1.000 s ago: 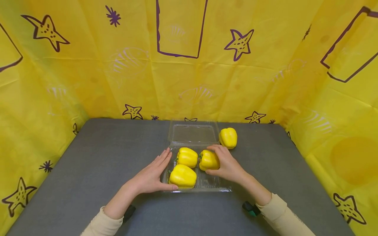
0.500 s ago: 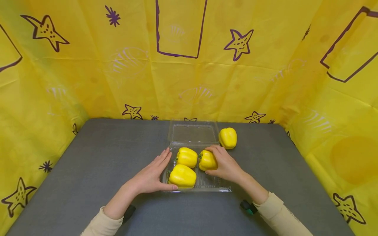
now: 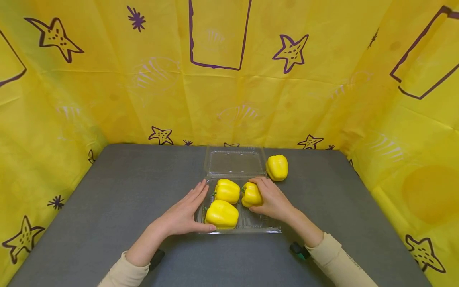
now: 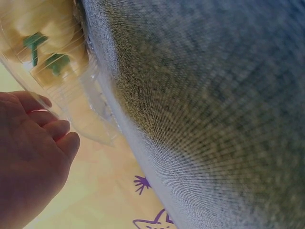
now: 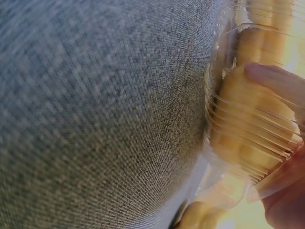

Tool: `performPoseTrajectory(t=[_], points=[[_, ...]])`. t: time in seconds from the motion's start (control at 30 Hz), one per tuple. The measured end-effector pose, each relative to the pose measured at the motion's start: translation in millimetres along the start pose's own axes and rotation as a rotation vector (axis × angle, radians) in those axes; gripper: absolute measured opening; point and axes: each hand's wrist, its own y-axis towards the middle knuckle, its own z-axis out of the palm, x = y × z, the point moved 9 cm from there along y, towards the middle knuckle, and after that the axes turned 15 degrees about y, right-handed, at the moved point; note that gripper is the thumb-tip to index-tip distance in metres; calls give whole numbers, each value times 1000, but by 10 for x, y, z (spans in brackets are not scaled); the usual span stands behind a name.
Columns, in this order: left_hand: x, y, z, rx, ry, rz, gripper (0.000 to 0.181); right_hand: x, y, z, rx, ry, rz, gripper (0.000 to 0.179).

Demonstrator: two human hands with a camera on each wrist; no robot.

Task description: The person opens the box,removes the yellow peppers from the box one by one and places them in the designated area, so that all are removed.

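A clear plastic clamshell container lies with its lid folded back, away from the person. Two yellow bell peppers fill its left side: a rear one and a front one. The left hand rests along the container's left wall, fingers straight, thumb at the front rim. In the container's rear right part is a third yellow bell pepper, its green stem facing left. The right hand grips it from the right, thumb in front and fingers behind; its right end is hidden by the hand.
Beyond the right hand, one more yellow bell pepper stands on the grey tabletop, close beside the transparent lid. A yellow patterned curtain surrounds the back and sides of the table.
The right hand has shifted slightly left over the pepper it holds, while that pepper has hardly moved. The left hand and the other peppers stay where they were.
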Motion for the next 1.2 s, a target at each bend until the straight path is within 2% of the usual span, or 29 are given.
performPoseTrajectory(t=[1.2], points=[[9, 4, 24, 8, -9, -17, 126, 36, -2, 32, -26, -89, -51, 85]])
